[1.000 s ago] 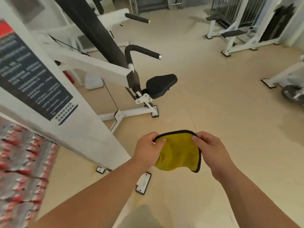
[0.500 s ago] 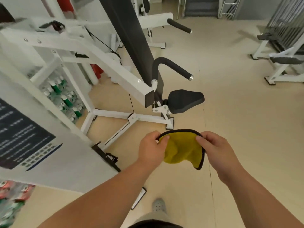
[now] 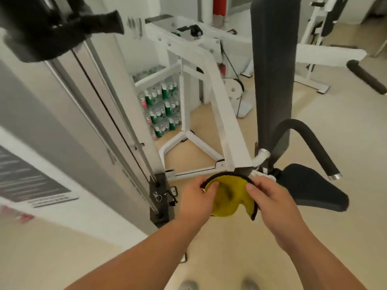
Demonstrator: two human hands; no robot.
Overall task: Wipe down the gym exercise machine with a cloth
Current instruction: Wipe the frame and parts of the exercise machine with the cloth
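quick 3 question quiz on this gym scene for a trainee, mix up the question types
1. True or false: the cloth lies on the seat.
2. What is stacked behind the white frame? A bottles, B towels, C dumbbells.
3. Fill in: the seat is to the ___ of the cloth.

Key: 1 false, it is held in the air; 2 A; 3 right.
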